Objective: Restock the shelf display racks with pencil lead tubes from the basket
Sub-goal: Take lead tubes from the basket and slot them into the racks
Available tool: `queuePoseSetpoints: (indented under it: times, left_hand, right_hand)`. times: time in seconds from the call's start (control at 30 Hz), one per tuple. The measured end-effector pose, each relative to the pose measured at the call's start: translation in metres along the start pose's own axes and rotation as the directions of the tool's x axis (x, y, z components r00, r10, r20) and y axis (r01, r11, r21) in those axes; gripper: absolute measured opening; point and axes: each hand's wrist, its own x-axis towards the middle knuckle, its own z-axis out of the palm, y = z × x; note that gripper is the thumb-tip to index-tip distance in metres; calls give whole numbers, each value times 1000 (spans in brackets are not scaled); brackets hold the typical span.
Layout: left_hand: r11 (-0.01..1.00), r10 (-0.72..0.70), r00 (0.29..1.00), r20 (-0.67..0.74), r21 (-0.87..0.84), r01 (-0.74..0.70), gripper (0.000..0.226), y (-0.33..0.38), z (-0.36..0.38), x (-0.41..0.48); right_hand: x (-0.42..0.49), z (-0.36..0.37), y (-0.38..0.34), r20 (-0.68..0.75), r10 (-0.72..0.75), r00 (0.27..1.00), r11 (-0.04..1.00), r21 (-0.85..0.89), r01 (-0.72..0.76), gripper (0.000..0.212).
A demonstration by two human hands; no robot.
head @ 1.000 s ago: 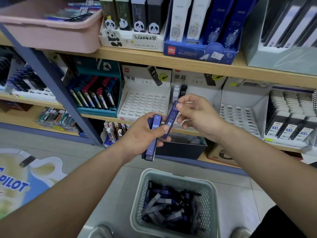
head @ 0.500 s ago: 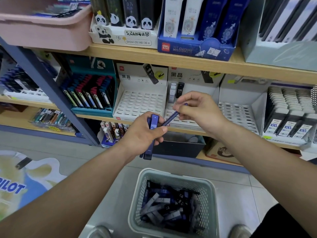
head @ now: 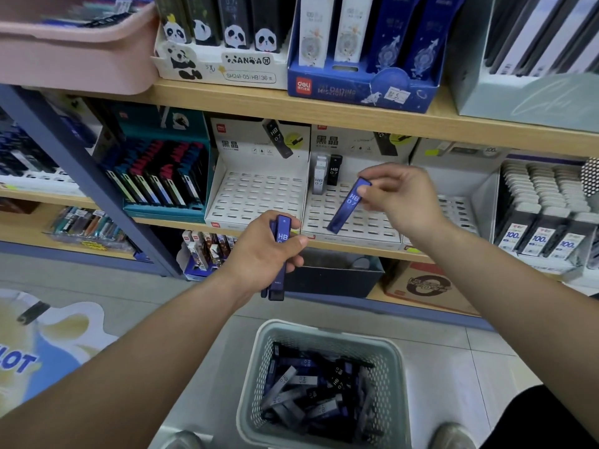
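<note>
Over the white rack [head: 366, 228], the right hand [head: 400, 197] pinches a blue tube [head: 349, 205] marked HB 07, hanging toward seven o'clock; the left hand [head: 261, 254] grips spare tubes [head: 282, 233], HB showing.

This is a stationery shop. Wooden shelves [head: 356, 106] carry printed retail boxes packed in rows: a panda-branded carton [head: 223, 64] at the upper shelf's front edge, and white slotted display racks [head: 259, 196] marked HB 07 below. A large printed sticker [head: 19, 361] lies on the tiled floor [head: 486, 351].
</note>
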Motion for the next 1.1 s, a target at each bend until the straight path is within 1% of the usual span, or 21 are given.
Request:
queuePoseSetpoints:
  times: [0.07,0.1,0.2,0.33,0.47,0.57,0.7,0.83,0.9,1.03,1.1]
  left_hand:
    - [1000,-8,1000,11,-17,8,14,-1,-1,1]
    - [1000,-11,1000,15,-20,11,13,-1,-2,2]
    - [999,-16,1000,21,-34,17,10,-1,-3,3]
    - [998,-24,1000,13,-49,25,11,-1,-5,4]
    - [998,-24,1000,3,-55,24,13,-2,-7,5]
    - [998,-32,999,0,-61,32,13,-1,-9,4]
    - [997,-37,999,-2,-74,37,12,0,-9,4]
    - [996,-40,999,-3,-83,39,12,2,-7,5]
    - [995,-42,999,3,-86,42,12,2,-7,4]
    - [991,-53,999,10,-126,54,17,2,-6,4]
    - [986,-57,998,9,-156,58,21,3,-7,4]
  right_hand:
    - [18,-6,9,-106,-98,990,981,-176,78,19]
    - [27,-7,12,-141,-137,980,968,-227,102,19]
    - [51,-6,19,-169,-171,971,962,-242,127,22]
    - [69,3,30,-113,-189,976,933,-332,142,19]
    - [76,5,32,-126,-199,972,920,-365,141,16]
    - [73,3,32,-94,-215,972,904,-396,162,16]
    - [66,2,33,-3,-284,959,828,-505,243,20]
    - [69,6,34,19,-390,920,737,-593,325,23]
    - [72,10,32,26,-414,910,694,-637,334,25]
    - [78,20,35,112,-333,936,644,-699,313,32]
    - [76,21,37,116,-294,949,648,-705,288,34]
